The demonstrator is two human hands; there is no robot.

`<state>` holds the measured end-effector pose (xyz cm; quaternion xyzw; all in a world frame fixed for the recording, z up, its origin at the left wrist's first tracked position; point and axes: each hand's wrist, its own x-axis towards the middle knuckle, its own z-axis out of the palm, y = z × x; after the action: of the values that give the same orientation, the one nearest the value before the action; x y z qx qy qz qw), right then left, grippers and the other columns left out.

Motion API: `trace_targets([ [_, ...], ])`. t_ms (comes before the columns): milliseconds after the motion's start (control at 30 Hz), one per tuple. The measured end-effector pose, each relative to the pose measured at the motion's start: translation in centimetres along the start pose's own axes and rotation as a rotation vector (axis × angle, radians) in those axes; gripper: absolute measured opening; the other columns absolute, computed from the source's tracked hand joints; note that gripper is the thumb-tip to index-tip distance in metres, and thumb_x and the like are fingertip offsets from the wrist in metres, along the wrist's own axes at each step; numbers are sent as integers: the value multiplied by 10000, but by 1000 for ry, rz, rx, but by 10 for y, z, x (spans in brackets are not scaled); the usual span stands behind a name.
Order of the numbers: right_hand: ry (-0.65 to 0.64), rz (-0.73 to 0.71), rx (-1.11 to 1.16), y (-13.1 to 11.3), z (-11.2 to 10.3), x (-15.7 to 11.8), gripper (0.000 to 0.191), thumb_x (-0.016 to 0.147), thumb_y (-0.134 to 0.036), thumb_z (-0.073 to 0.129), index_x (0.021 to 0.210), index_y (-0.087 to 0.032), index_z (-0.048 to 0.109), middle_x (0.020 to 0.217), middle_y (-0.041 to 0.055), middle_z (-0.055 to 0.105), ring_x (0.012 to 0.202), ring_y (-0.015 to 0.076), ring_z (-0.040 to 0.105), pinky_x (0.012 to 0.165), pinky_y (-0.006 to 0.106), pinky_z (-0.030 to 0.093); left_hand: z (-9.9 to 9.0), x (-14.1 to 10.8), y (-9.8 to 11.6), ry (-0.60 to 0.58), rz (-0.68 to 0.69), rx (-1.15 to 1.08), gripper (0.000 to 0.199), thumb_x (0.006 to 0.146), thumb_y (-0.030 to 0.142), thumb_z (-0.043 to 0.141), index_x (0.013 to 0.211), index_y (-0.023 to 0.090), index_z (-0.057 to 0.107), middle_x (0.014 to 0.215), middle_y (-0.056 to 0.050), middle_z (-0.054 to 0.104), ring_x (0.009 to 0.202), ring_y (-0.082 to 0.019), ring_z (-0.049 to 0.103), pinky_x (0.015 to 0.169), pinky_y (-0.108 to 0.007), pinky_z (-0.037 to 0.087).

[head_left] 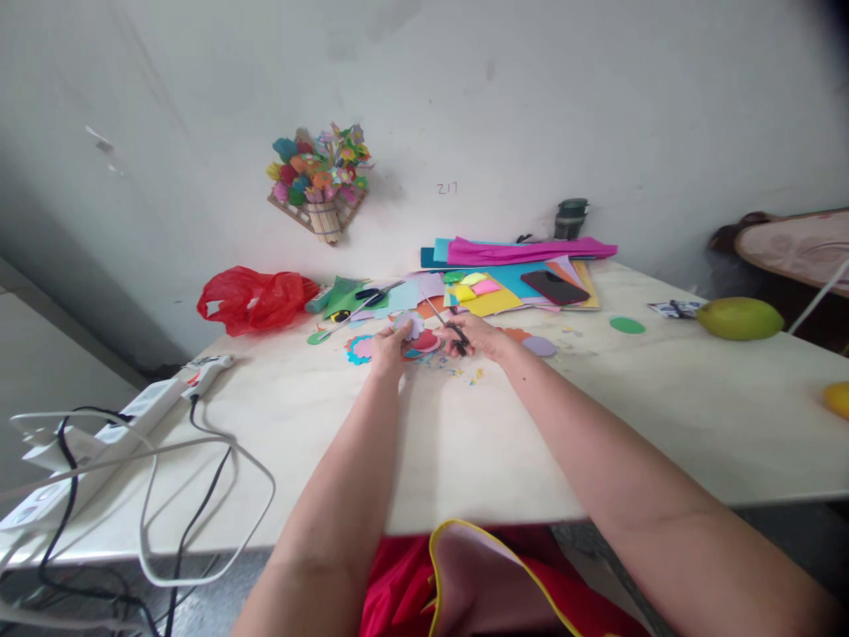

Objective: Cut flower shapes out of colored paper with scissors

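Note:
My left hand [393, 347] pinches a lavender paper flower [409, 326] with a scalloped edge. Just to the right, my right hand [478, 336] is closed round the dark handles of a pair of scissors [457, 334], whose blades point up and to the left, near the flower. A blue scalloped paper piece with a pink one on it [360, 349] lies left of my left hand. Under and between the hands are red paper pieces [424, 341] and small paper scraps [476, 377]. A lavender paper circle [539, 346] rests right of my right hand.
A second pair of scissors [375, 294], coloured paper sheets [494, 301], a phone [554, 287] and a red plastic bag [256, 299] lie toward the wall. Left are a power strip [99, 456] and loose cables. A green circle [627, 326] and a green-yellow fruit [739, 318] are right.

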<state>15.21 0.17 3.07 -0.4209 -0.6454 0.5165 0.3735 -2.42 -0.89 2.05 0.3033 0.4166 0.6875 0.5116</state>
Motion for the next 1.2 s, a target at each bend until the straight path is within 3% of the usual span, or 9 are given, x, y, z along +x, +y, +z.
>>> trace_targets([
  [133, 86, 10, -64, -1, 1, 1, 327, 647, -340, 866, 612, -156, 598, 480, 29, 626, 365, 113, 546, 297, 175, 296, -1, 0, -1, -15, -10, -14, 272, 560, 174, 890, 581, 128, 622, 581, -17, 646, 605, -147, 655, 663, -278, 583],
  [233, 177, 3, -278, 1, 1, 5, 326, 586, -282, 892, 510, -176, 593, 369, -25, 526, 305, 105, 485, 315, 200, 345, -1, 1, -2, -27, -17, -9, 274, 558, 167, 893, 587, 131, 623, 584, -15, 650, 610, -145, 659, 632, -259, 583],
  [367, 208, 37, -463, 2, 3, 5, 250, 596, -343, 888, 620, -175, 704, 386, -20, 552, 319, 113, 511, 319, 198, 320, 0, -1, -2, -26, -21, -14, 309, 559, 154, 898, 553, 129, 590, 558, -6, 626, 575, -129, 648, 572, -216, 566],
  [500, 125, 103, -336, -4, 4, 1, 236, 697, -297, 841, 665, -150, 660, 434, -18, 578, 367, 94, 529, 359, 179, 370, 0, -1, -1, 1, -31, -35, 312, 572, 141, 897, 565, 118, 586, 544, 6, 602, 534, -114, 627, 561, -214, 570],
  [600, 25, 115, -176, -6, 1, -2, 190, 785, -234, 767, 710, -141, 620, 514, 5, 629, 415, 90, 559, 333, 160, 328, 0, 1, -1, 13, -37, -67, 301, 618, 119, 868, 562, 121, 572, 530, 13, 593, 512, -106, 617, 560, -218, 578],
  [833, -191, 42, -65, -1, -9, -2, 260, 809, -348, 752, 778, -130, 614, 620, 24, 662, 460, 82, 594, 304, 144, 298, -1, 2, 0, 21, -61, -139, 189, 669, 59, 813, 659, 119, 634, 605, -17, 676, 552, -131, 674, 541, -200, 580],
  [1033, -276, 56, -70, -5, -7, -4, 369, 779, -460, 773, 771, -142, 584, 619, 15, 653, 445, 75, 584, 297, 142, 286, -1, 3, -1, 68, -76, -166, 176, 669, 56, 814, 727, 124, 663, 645, -20, 700, 608, -153, 703, 577, -213, 588],
  [1200, -273, 57, -70, -9, -3, -7, 405, 779, -506, 761, 781, -146, 575, 617, 17, 646, 452, 75, 579, 301, 142, 281, 0, 3, -1, 65, -83, -168, 174, 681, 30, 795, 691, 119, 646, 614, -15, 679, 555, -133, 673, 545, -204, 574],
])
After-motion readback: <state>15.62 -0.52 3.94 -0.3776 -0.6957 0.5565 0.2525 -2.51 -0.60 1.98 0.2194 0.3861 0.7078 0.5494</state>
